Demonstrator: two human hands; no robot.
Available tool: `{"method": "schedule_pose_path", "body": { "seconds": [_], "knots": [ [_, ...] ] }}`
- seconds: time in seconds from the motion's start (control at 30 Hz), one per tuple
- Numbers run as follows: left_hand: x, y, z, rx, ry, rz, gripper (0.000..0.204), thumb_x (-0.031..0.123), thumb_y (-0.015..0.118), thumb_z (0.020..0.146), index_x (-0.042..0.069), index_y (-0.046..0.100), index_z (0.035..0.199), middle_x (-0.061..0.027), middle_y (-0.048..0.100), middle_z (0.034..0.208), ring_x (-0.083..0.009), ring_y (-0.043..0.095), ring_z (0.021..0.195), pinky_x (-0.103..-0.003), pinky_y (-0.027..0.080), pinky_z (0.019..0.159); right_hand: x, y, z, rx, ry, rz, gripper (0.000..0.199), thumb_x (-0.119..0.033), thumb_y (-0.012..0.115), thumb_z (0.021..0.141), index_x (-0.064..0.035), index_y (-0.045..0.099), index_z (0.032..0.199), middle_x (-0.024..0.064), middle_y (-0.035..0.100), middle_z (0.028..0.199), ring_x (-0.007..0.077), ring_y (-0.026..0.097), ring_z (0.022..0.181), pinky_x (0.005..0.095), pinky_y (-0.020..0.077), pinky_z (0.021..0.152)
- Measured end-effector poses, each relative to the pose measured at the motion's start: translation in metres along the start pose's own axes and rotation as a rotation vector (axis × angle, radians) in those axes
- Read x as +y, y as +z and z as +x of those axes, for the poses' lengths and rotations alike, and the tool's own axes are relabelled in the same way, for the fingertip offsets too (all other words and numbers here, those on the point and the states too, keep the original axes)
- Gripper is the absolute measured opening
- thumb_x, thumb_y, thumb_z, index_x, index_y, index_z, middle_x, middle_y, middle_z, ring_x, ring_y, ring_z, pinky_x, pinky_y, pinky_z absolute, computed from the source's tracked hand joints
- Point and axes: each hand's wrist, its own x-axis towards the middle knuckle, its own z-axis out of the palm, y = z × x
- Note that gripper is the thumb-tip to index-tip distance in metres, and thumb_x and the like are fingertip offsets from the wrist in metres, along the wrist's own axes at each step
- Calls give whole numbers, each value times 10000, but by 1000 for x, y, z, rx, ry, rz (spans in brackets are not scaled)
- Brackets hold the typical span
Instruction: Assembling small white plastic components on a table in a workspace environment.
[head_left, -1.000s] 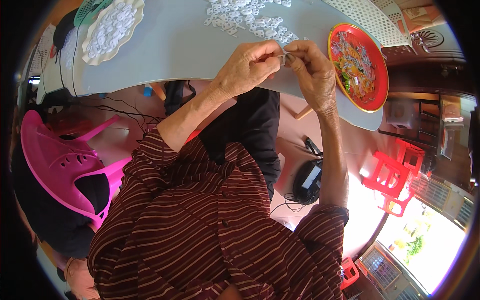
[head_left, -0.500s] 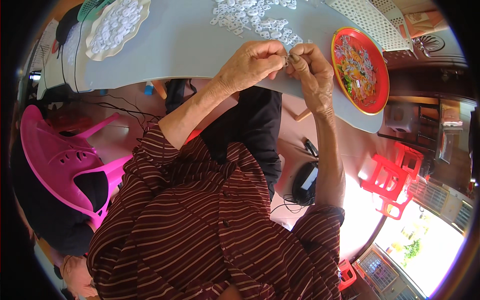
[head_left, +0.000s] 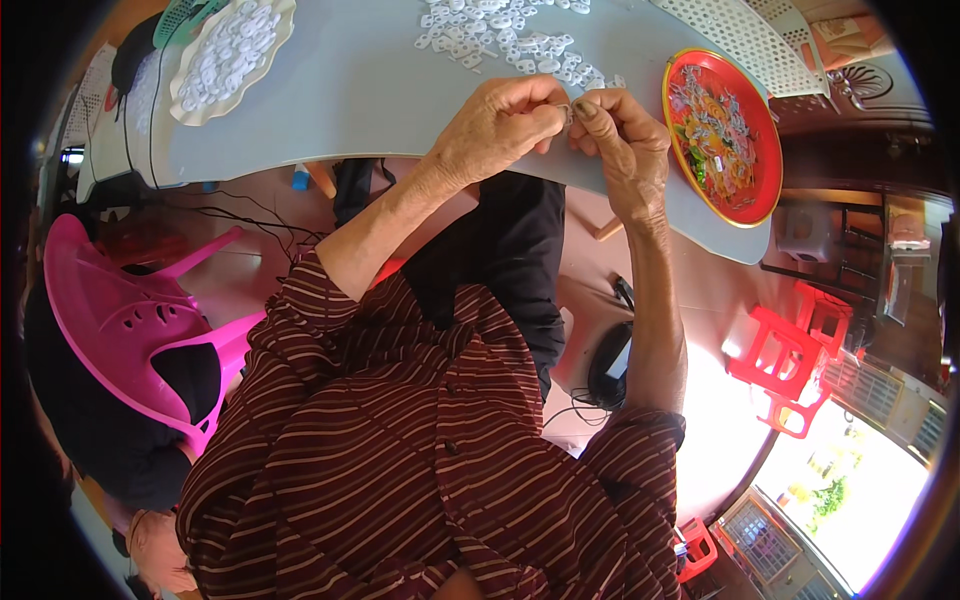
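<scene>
Above the table's near edge, my left hand [head_left: 500, 128] and my right hand [head_left: 628, 145] meet with their fingertips almost touching. Both are closed in a pinch. Something tiny and thin shows between the fingertips, too small to make out. Just beyond them, many small white plastic pieces with holes [head_left: 500, 38] lie loose on the grey table [head_left: 340, 85]. Beside my right hand stands a round red tray with a gold rim [head_left: 765, 190], holding many small thin silvery pieces [head_left: 722, 120].
At the far left, a cream wavy-edged dish [head_left: 190, 115] holds more white pieces. A white perforated basket [head_left: 735, 40] stands at the far right. Nearby are a pink plastic chair [head_left: 110, 300] with a person beside it, red stools [head_left: 775, 350], and cables on the floor [head_left: 250, 215].
My hands stay together, with the fingertips shifted slightly up and left. The small thin thing between them shows less distinctly. The rest of the scene shifts slightly with the view.
</scene>
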Motion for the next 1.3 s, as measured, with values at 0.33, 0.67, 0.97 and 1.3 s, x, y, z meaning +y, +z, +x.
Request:
{"method": "schedule_pose_path", "body": {
  "seconds": [0.33, 0.67, 0.97, 1.3],
  "knots": [
    [-2, -2, -2, -18, 4, 16, 162, 184, 518, 868, 59, 588, 793, 37, 491, 584, -24, 367, 526, -204, 282, 475, -5, -5, 1, -48, 57, 30, 130, -113, 623, 882, 14, 650, 892, 18, 603, 711, 77, 537, 649, 212, 443, 627],
    [-9, 1, 0, -7, 43, 5, 146, 141, 520, 869, 21, 578, 807, 7, 529, 666, -56, 468, 588, -215, 376, 559, -3, 3, 0, 81, 25, 7, 154, -120, 648, 866, 31, 630, 837, 25, 608, 685, 70, 516, 556, 198, 428, 528],
    [-14, 4, 1, 93, 82, -25, 147, 150, 527, 841, 29, 589, 787, 32, 500, 592, -34, 455, 559, -211, 372, 511, -6, 15, 2, 194, 35, 48, 206, -169, 656, 868, 25, 630, 805, 7, 574, 635, 51, 465, 530, 191, 359, 485],
    [-18, 6, 1, 137, 95, -72, 149, 163, 536, 841, 40, 592, 780, 41, 485, 582, -24, 398, 539, -210, 331, 480, -5, 20, 2, 191, 30, -69, 242, -207, 668, 863, 15, 622, 779, -4, 554, 609, 44, 442, 525, 196, 340, 469]
  ]
}}
